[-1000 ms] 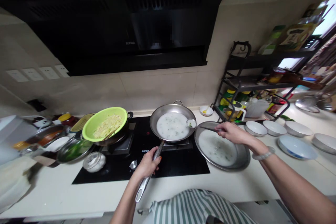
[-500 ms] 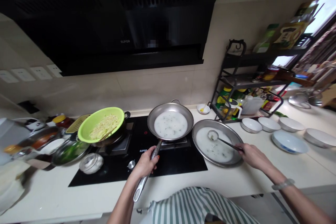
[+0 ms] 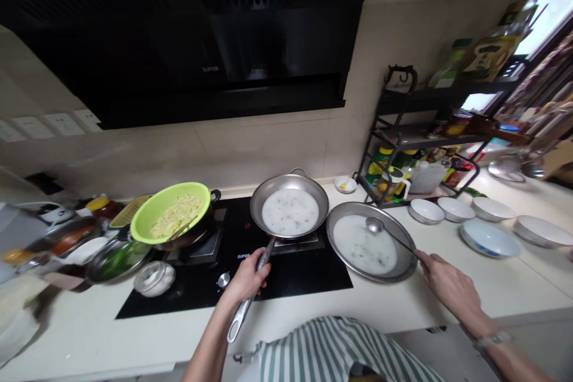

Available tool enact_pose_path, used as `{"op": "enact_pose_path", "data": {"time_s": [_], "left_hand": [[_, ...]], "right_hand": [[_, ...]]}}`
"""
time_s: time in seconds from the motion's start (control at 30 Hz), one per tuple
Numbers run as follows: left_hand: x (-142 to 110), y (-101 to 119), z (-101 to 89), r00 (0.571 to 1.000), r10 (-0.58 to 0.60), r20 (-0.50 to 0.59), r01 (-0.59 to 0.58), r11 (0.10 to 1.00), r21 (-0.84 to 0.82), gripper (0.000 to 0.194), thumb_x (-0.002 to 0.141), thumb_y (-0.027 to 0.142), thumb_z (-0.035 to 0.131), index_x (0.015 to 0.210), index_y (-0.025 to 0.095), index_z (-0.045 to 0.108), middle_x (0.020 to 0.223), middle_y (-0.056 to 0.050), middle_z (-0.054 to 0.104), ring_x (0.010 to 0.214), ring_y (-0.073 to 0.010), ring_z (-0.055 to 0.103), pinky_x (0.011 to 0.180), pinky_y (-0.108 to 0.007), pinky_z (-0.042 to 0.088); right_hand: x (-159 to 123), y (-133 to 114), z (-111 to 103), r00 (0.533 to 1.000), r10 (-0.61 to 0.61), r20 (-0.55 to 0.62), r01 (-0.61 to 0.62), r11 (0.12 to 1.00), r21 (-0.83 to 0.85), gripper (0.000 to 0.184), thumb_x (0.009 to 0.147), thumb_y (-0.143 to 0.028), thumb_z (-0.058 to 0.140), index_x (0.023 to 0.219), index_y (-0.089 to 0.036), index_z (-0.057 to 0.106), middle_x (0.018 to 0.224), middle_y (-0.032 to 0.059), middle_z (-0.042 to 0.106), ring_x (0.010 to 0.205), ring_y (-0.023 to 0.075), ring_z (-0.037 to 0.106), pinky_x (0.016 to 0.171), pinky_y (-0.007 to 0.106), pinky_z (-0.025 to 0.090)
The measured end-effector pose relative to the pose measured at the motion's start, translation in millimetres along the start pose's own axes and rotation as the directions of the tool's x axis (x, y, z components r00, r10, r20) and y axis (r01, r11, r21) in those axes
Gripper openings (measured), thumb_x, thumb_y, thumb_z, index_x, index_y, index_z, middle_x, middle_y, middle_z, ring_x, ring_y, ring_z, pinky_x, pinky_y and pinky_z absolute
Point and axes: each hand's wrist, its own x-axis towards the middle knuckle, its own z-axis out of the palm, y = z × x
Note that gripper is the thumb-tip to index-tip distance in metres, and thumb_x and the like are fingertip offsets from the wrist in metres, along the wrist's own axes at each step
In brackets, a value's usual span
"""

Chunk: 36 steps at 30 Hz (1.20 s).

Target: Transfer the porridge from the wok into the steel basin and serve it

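Milky liquid flecked with green is held in a steel frying pan (image 3: 289,182) on the hob (image 3: 295,277) and in a wide steel basin (image 3: 406,262) at the hob's right edge. The pan's handle is gripped by the left hand (image 3: 250,274), its fingers wrapped around it. A ladle (image 3: 375,225) is pinched near its handle end by the fingers of the right hand (image 3: 450,283); its bowl is held over the far part of the basin's liquid, and whether the two touch cannot be told. Pale shreds and chopsticks (image 3: 181,231) are contained in a lime-green bowl (image 3: 141,221), set over a dark pot on the left burner. White contents are seen in a glass jar (image 3: 154,279) at the hob's left front. Five bowls (image 3: 490,239) are grouped on the white bench (image 3: 111,340) to the right, near a black rack (image 3: 439,133) loaded with bottles. The hob is overhung by a black range hood (image 3: 201,71). The hob's front edge is crossed by the pan handle, and a strip of bench is left between that edge and a striped apron (image 3: 331,349).
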Motion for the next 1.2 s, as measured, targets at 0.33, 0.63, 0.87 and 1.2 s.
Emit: {"op": "enact_pose_path", "data": {"time_s": [0.33,0.63,0.87,1.2], "left_hand": [[-1.8,3.1,0.4,1.000,-0.007,0.001,0.007,1.000,0.023,0.061,0.083,0.026,0.056,0.140,0.011,0.038,0.084,-0.004,0.058,0.051,-0.0095,0.057,0.039,-0.018,0.042],[-1.7,4.2,1.4,1.000,-0.014,-0.001,0.014,1.000,-0.007,0.060,0.081,0.027,0.058,0.137,0.013,0.041,0.083,-0.002,0.059,0.050,-0.0073,0.056,0.039,-0.015,0.040],[-2.8,2.8,2.2,1.000,0.002,-0.007,-0.003,0.999,-0.042,0.062,0.080,0.028,0.060,0.137,0.012,0.042,0.084,-0.003,0.060,0.049,-0.0077,0.055,0.039,-0.016,0.040],[-2.7,3.9,2.6,1.000,-0.027,-0.014,0.026,0.999,-0.020,0.062,0.083,0.026,0.056,0.140,0.010,0.038,0.086,-0.006,0.060,0.052,-0.0101,0.057,0.038,-0.018,0.041]], "right_hand": [[47.2,-75.3,-46.6,0.986,-0.165,0.034,0.140,0.916,0.376,0.038,0.086,-0.030,0.046,0.115,-0.020,0.070,0.102,0.0096,0.076,0.092,0.0270,0.070,0.077,0.034,0.051],[78.7,-195.3,-90.3,0.817,-0.523,0.241,0.545,0.838,-0.030,0.033,0.088,-0.005,0.041,0.105,-0.015,0.067,0.102,0.0164,0.070,0.097,0.0273,0.066,0.075,0.032,0.042],[99.9,-216.4,-73.3,0.771,-0.527,0.356,0.547,0.835,0.051,0.028,0.083,-0.006,0.048,0.100,-0.014,0.068,0.102,0.0166,0.070,0.096,0.0258,0.066,0.072,0.030,0.041],[107.3,-189.4,-78.1,0.776,-0.523,0.353,0.465,0.852,0.242,0.023,0.080,-0.012,0.051,0.086,-0.018,0.072,0.086,0.0085,0.069,0.088,0.0210,0.062,0.072,0.027,0.038]]}}
